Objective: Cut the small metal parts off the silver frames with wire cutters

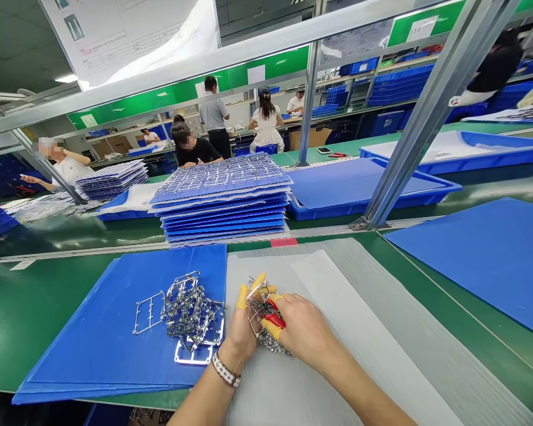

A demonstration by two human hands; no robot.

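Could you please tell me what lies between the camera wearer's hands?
The head view shows a red-handled tool and silvery metal pieces between the left hand and right hand.

The frames look metallic, shiny; red handles, glossy plastic; blue sheets, smooth plastic; tabletop, glossy.

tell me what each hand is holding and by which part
The right hand holds a red-handled tool by its handles. The left hand holds a silvery frame in its fingers; exactly which part they grip cannot be told.
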